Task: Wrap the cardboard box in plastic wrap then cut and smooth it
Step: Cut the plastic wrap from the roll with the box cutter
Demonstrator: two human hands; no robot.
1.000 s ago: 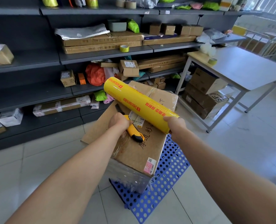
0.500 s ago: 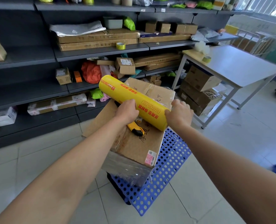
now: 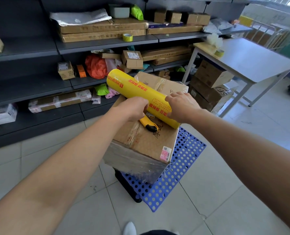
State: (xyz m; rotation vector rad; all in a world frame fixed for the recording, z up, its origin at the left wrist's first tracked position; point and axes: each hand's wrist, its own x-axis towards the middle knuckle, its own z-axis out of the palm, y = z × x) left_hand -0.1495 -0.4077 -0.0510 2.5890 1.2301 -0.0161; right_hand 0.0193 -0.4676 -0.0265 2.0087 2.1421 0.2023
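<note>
A long yellow roll of plastic wrap (image 3: 134,89) is held slantwise just above a brown cardboard box (image 3: 146,143) that sits on a blue perforated stool (image 3: 180,175). The box's near side is covered in plastic film. My left hand (image 3: 132,108) grips the roll from its left side near the lower end. My right hand (image 3: 181,106) lies over the roll's near end, fingers spread on it. A yellow and black utility knife (image 3: 148,124) lies on top of the box, just under my left hand.
Dark shelving (image 3: 107,43) filled with cartons, bags and tape rolls runs along the back. A white table (image 3: 252,61) stands at the right with stacked boxes (image 3: 208,82) beneath it. Pale tiled floor (image 3: 242,167) surrounds the stool.
My right hand has moved from the roll's end onto its top. My left hand has come off the knife and up onto the roll. The roll has dropped closer to the box.
</note>
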